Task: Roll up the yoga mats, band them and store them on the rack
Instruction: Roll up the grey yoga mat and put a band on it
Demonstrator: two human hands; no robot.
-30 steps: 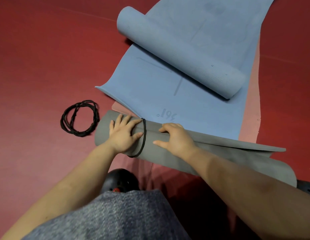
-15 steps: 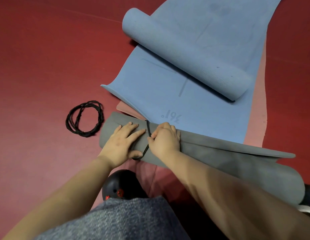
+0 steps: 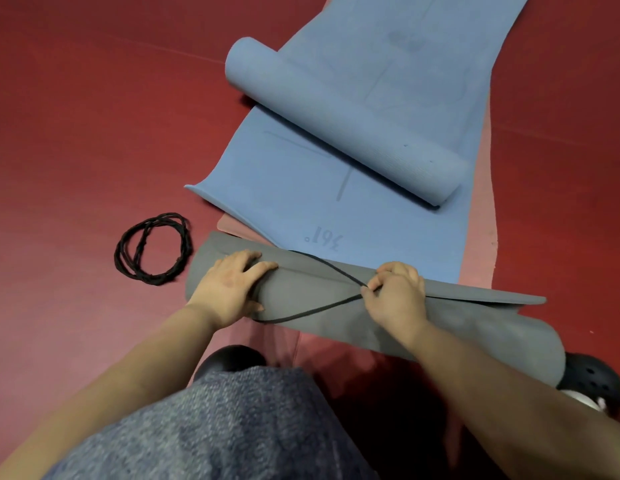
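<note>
Three mats in all: one grey mat (image 3: 336, 306) rolled into a tube low in the middle of the frame, one blue mat (image 3: 336, 209) mostly flat above it with its far part curled into a roll (image 3: 339, 123) lying across it, and one pink mat (image 3: 481, 244) flat beneath both, showing as a strip along the right edge of the blue one and again below the grey tube. Grey tube lying across the frame, long axis running from centre left down to lower right, left end near a loose heap of black bands (image 3: 152, 249) on the red floor (image 3: 94, 116), right end against a black shoe (image 3: 592, 382) at the lower right. Blue roll slanted the same way, from upper middle down toward the right. One single black band (image 3: 322, 271) looped around the grey tube and drawn out sideways to a narrow point. Two hands: left hand (image 3: 232, 289) flat on the left part of the tube, fingers straight and pressing down; right hand (image 3: 395, 296) further right on the tube, fingers curled and pinching the stretched tip of the band. Exact count of bands in the heap on the floor impossible to tell. Second black shoe (image 3: 229, 358) low in the middle, partly hidden by speckled blue-grey clothing (image 3: 215, 427).
</note>
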